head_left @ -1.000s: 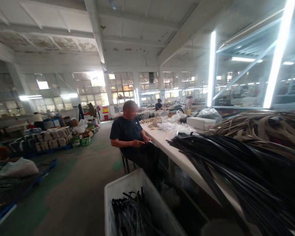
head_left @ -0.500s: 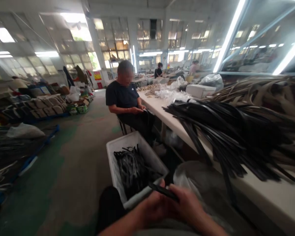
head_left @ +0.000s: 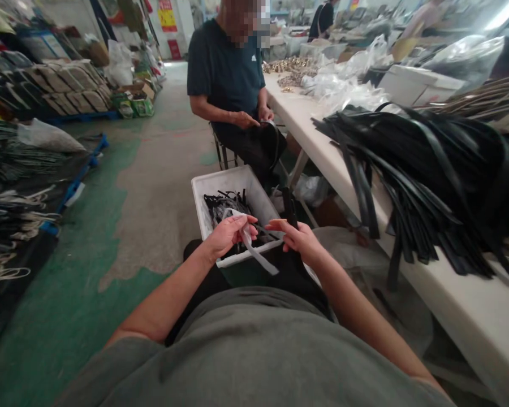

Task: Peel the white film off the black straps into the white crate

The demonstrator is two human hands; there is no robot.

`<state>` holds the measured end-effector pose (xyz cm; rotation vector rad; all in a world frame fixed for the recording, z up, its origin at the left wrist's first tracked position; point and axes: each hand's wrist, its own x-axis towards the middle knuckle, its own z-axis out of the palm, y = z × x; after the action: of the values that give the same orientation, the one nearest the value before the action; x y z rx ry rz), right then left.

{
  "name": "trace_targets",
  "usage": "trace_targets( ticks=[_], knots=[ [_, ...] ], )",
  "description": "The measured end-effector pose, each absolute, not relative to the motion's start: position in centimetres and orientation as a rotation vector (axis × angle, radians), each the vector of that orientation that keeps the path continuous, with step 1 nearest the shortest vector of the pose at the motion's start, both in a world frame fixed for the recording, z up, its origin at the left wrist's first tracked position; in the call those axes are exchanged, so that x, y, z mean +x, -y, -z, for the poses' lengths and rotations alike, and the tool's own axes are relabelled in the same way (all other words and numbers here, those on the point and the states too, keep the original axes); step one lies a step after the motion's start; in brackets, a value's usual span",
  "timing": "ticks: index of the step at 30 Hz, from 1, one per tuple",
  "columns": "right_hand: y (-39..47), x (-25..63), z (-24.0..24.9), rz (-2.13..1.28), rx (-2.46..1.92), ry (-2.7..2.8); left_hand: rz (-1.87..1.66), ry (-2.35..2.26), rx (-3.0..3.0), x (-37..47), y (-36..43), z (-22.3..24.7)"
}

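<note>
My left hand [head_left: 228, 234] pinches a thin whitish, translucent strip [head_left: 258, 257] that dangles toward my lap, over the near part of a white bin [head_left: 198, 206]. Inside that bin lie black and grey strips [head_left: 227, 202]. To the right, my right hand [head_left: 299, 238] is closed on a black strap [head_left: 289, 208], which stands up beyond the fingers; its lower part runs down beside my leg. A small gap separates the two hands.
A white table [head_left: 445, 294] on the right bears a heap of black straps [head_left: 428, 169], plastic bags [head_left: 356, 70] and a white box [head_left: 419, 85]. A seated person [head_left: 227, 79] works beyond the bin. Bundles lie on a pallet [head_left: 82, 181] at left.
The view has tilted down. My hands have come apart; the whitish strip now shows in my left hand, and the black strap has swung upright in my right.
</note>
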<state>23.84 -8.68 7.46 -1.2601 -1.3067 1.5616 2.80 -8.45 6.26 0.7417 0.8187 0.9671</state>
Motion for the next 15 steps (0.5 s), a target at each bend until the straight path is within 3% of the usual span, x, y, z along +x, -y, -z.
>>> trace_targets(
  ticks=[6,15],
  knots=[
    [6.4,20.5,-6.5,-1.849,-1.197,1.496,-0.738,-0.79,0.796,4.6,10.3,-3.7],
    [3.9,19.5,-5.0,-1.43,-1.32,1.415,-0.828,-0.962,0.787,4.3,12.4,-2.2]
  ],
)
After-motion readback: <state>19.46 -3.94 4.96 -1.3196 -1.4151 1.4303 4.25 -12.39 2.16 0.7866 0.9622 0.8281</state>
